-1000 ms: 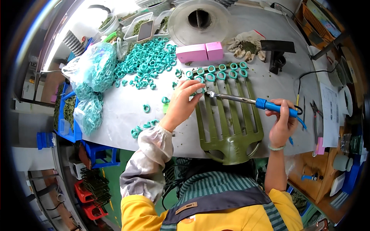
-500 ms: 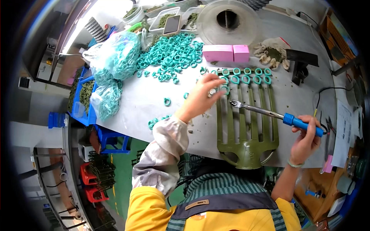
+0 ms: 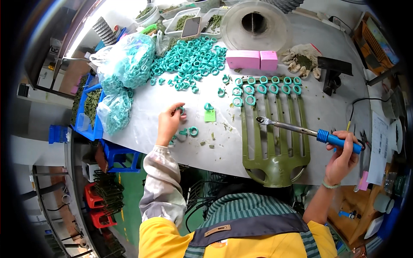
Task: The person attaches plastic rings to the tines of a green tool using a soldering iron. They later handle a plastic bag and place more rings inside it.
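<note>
My left hand (image 3: 168, 124) is left of the middle of the grey table, its fingers closed around a teal ring (image 3: 180, 110). My right hand (image 3: 341, 157) grips the blue handle of a soldering iron (image 3: 297, 126). The iron's metal tip hovers over or rests on an olive-green fork-shaped frame (image 3: 277, 167); which, I cannot tell. Along the far ends of its prongs stand rows of teal rings (image 3: 262, 89). A few loose rings (image 3: 193, 131) lie near my left hand, and another ring (image 3: 208, 106) sits by a small lime-green square (image 3: 209, 116).
A heap of teal rings (image 3: 189, 58) spreads at the far left beside filled plastic bags (image 3: 129, 62). Behind the frame are pink blocks (image 3: 243, 59), a soiled glove (image 3: 304, 59) and a black stand (image 3: 333, 73). A phone (image 3: 191, 27) lies on tubs of green scraps.
My left hand has moved left and nearer from the frame's rings to the loose ones, and now grips one. The right hand with the soldering iron has barely moved.
</note>
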